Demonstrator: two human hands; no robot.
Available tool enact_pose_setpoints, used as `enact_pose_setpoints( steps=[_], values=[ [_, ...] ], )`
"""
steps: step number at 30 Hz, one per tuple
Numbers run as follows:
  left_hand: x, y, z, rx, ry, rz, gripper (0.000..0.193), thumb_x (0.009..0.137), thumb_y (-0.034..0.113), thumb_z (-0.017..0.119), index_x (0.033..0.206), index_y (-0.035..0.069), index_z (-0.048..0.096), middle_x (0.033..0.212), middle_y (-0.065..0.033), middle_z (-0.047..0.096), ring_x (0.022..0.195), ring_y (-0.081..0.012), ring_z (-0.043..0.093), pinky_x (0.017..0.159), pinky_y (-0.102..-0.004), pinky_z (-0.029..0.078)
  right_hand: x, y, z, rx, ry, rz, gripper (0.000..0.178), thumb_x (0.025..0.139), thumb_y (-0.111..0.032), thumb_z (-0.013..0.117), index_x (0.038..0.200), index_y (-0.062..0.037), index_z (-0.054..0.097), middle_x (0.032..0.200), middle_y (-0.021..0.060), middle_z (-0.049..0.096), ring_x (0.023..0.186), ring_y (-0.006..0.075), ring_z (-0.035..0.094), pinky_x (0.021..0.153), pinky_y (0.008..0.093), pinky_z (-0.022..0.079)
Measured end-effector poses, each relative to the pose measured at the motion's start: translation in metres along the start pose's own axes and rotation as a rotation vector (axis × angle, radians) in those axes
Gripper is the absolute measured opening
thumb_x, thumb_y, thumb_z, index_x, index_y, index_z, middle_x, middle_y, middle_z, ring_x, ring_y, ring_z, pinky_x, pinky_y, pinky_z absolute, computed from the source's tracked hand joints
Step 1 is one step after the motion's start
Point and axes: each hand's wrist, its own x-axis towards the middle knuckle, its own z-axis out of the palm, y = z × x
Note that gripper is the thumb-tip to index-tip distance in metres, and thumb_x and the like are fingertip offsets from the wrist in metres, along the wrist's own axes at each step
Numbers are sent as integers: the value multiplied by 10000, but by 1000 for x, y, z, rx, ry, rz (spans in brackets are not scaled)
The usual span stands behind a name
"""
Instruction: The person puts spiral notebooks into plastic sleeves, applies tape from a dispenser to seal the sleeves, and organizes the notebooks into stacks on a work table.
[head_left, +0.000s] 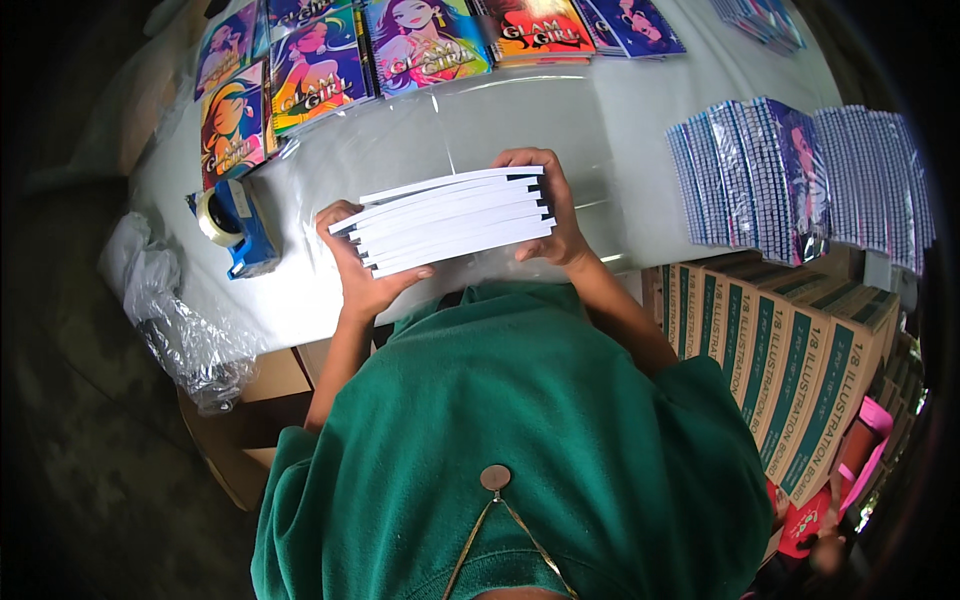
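Observation:
Between my two hands is a stack of several notebooks (455, 222), held over the table's near edge with the white page edges facing me. My left hand (368, 268) grips the left end, thumb along the lower side. At the other end my right hand (560, 212) is closed round the stack, fingers on the far side and thumb near the bottom. The notebooks are slightly offset from one another, and the topmost bows a little away from the rest. Their covers are mostly hidden.
Colourful illustrated spiral notebooks (320, 72) lie in piles along the table's (640, 180) far side. A blue tape dispenser (252, 232) stands left, beside crumpled clear plastic (180, 315). Rows of spiral-bound notebooks (735, 180) are at right, above cardboard boxes (790, 355). An open carton (275, 380) sits below left.

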Motion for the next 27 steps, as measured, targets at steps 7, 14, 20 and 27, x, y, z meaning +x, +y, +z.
enact_pose_setpoints(
  steps=[7,14,20,27],
  values=[
    [15,5,11,-202,-92,-50,1097,490,495,854,1265,-15,268,1189,-156,403,1113,-252,436,946,-384,369,-1,0,1,-18,-24,162,950,473,-526,854,1163,-22,439,1100,98,496,1029,160,486,886,297,393],
    [15,23,23,-399,99,102,1059,523,442,861,1270,-47,292,1183,-177,465,1090,-254,495,905,-371,413,6,-3,21,32,188,-72,1052,447,-578,837,1226,4,437,1124,119,518,1065,187,501,895,318,414],
    [-6,8,35,-407,155,154,954,593,573,772,1177,-89,413,1064,-204,560,966,-272,582,839,-369,475,-11,8,14,-240,198,-21,1022,447,-604,824,1181,10,468,1065,96,517,1005,191,514,860,329,431],
    [-34,-81,33,227,-196,177,501,637,365,761,1008,61,619,996,-143,624,931,-292,597,844,-368,444,-53,67,-13,-654,-34,29,501,786,-295,661,1162,-7,497,1117,135,536,1108,219,476,966,386,368]
  ],
)
